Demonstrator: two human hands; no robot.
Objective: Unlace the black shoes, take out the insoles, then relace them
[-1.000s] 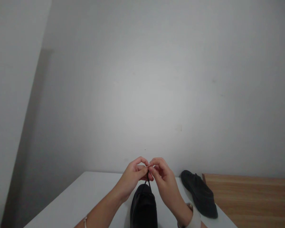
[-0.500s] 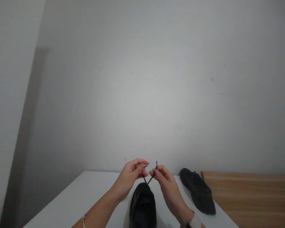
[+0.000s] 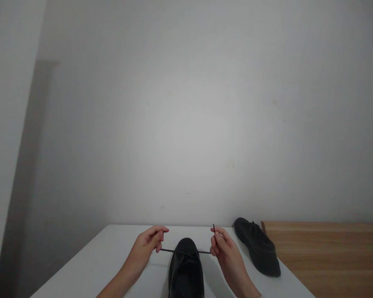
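A black lace-up shoe (image 3: 187,245) stands on the white table, toe pointing away from me, its heel end cut off by the lower edge of the view. Its black shoelace (image 3: 204,252) runs out taut to both sides, low across the front of the shoe. To the left, my left hand (image 3: 149,242) pinches one lace end between thumb and fingers. My right hand (image 3: 224,246) grips the other end on the right, with the lace tip poking up above the thumb.
A second black shoe (image 3: 257,247) lies on the right side of the white table (image 3: 105,256). Beyond the table's right edge is a wood-grained surface (image 3: 326,256). A plain grey-white wall (image 3: 186,124) rises behind the table.
My hands have moved apart, left and right, and slightly lower. The lace ends, which rose in a V above the toe, are now stretched out sideways.
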